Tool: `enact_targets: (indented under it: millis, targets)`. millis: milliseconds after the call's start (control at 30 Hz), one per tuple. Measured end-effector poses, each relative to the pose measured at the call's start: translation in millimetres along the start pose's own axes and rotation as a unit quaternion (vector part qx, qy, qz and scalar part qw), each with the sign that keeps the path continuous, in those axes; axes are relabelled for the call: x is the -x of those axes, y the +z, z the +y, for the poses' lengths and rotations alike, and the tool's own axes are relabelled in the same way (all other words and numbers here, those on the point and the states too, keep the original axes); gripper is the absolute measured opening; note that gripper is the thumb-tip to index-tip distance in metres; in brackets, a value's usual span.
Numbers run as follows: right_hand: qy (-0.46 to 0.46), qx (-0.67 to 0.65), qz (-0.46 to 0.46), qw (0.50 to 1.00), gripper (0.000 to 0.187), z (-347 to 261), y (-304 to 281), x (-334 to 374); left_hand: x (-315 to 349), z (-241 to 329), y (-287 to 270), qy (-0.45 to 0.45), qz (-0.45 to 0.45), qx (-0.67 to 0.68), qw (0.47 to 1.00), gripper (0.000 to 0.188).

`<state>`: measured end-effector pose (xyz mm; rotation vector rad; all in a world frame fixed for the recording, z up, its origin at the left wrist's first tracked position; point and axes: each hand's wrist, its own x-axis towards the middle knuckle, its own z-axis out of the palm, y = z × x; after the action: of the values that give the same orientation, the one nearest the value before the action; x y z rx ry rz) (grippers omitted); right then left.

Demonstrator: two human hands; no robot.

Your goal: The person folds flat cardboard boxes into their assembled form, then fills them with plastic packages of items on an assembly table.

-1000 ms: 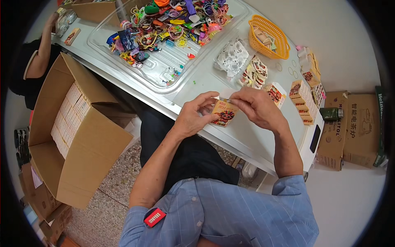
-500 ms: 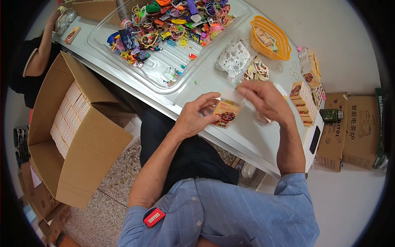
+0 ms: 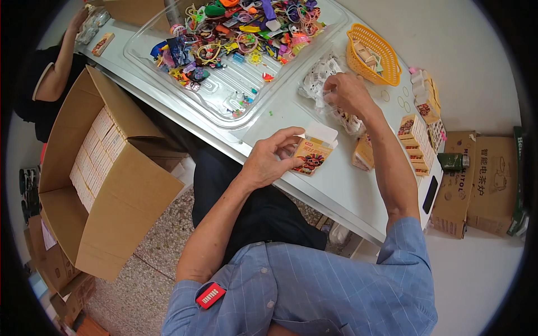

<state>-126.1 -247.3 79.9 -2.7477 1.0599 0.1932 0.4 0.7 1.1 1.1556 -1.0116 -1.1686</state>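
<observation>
Yellow carton (image 3: 312,158) grasped in my left hand (image 3: 263,161); right hand (image 3: 349,95) by white pieces (image 3: 315,80), carton's 1 o'clock; grip, can't tell.

The left hand (image 3: 268,159) holds a small orange carton (image 3: 312,157) (its white flap stands open) at the table's (image 3: 269,127) near edge. Farther off, the right hand (image 3: 346,94) curls over white packets (image 3: 315,78), left of a yellow basket (image 3: 390,79).

Light is bright and soft; the clear tray (image 3: 217,96) gives some glare, shadow lies below the bench (image 3: 344,187), outer lines bend.
</observation>
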Motion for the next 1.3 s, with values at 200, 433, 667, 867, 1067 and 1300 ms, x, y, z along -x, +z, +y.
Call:
enact_targets:
  millis: [200,433,667,867,1067,1300]
  targets:
    - [-0.033,-0.074,0.034,0.996,0.017,9.6,-0.7,6.4,-0.5,0.1,0.4,0.004,0.0,0.012,1.0,0.064]
    - [-0.021,-0.331,0.092,0.939,0.019,-8.1,-30.6,58.9,-0.1,-1.2,1.1,0.005,0.004,0.009,1.0,0.064]
    - [-0.097,-0.365,0.09,0.922,0.011,-38.7,-17.4,106.1,0.1,-2.1,0.6,0.003,0.001,0.018,1.0,0.064]
    - [-0.105,-0.322,0.04,0.94,0.014,-47.0,-11.8,114.3,0.9,-3.0,1.9,0.006,0.002,0.012,1.0,0.063]
    - [-0.028,-0.406,0.149,0.901,0.015,-42.2,-11.1,139.8,4.0,-2.3,-0.4,0.015,0.008,0.004,1.0,0.064]
    - [0.166,-0.66,0.158,0.715,0.028,-58.8,36.5,171.7,7.1,2.0,1.7,0.051,-0.013,-0.016,0.998,0.067]
